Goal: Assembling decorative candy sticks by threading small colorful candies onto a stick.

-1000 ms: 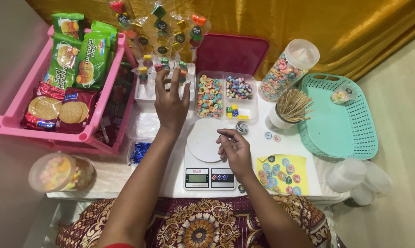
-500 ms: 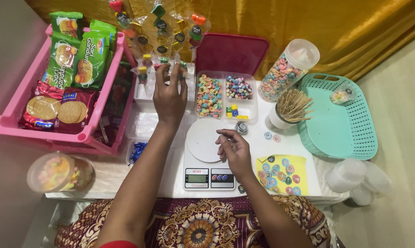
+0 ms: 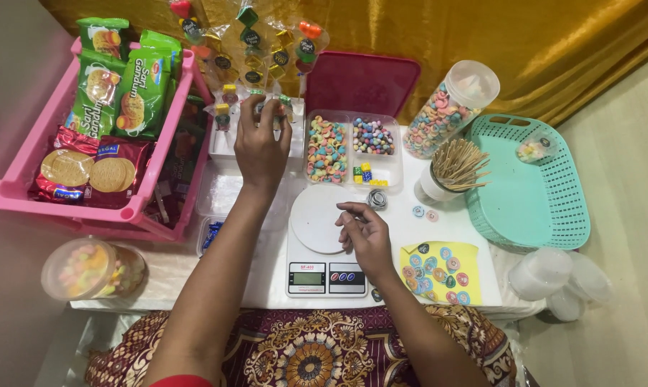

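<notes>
Left hand (image 3: 261, 147) has reached farther up, fingers now closed on a wrapped candy stick (image 3: 256, 100) in the stand. Right hand (image 3: 367, 236) stays over the scale (image 3: 324, 236), loosely curled, holding nothing visible.

— Where is your left hand (image 3: 261, 147)?

— Your left hand is stretched out to the wrapped candy sticks (image 3: 246, 43) standing behind the clear tray, fingers on the small wrapped pieces at their base.

— And your right hand (image 3: 367, 240)?

— It rests loosely curled over the edge of the white kitchen scale (image 3: 322, 244), fingertips on the round platter. Whether it pinches anything, you cannot tell.

— What lies around it?

— Just behind the scale sits a divided clear tray of coloured cereal rings and sweets (image 3: 352, 150). To your right are a cup of wooden skewers (image 3: 453, 168), a yellow sheet of round stickers (image 3: 438, 269) and a teal basket (image 3: 553, 215). To your left, a pink rack of biscuit packets (image 3: 23, 193).
</notes>
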